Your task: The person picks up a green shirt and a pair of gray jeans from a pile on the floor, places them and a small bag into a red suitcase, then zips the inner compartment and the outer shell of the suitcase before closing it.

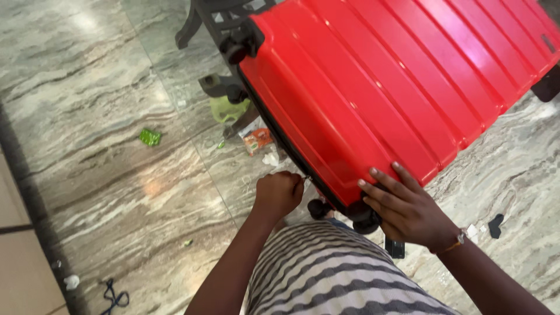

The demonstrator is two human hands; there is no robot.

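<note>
A red hard-shell suitcase (396,81) with ribbed panels and black wheels lies tilted in front of me, its near corner by my lap. My left hand (279,193) is closed in a fist at the suitcase's side edge, pinching a small zipper pull (305,178) along the black zipper line. My right hand (405,207) rests with fingers spread on the near corner of the red shell, just above a black wheel (366,221). A thin bracelet sits on my right wrist. My striped grey and white top fills the bottom of the view.
The floor is polished grey marble (105,116). Litter lies on it: a green wrapper (150,137), an orange packet (257,140), white paper bits and a blue cord (114,297). Dark chair legs (192,26) stand behind the suitcase. A small black scrap (496,226) lies at right.
</note>
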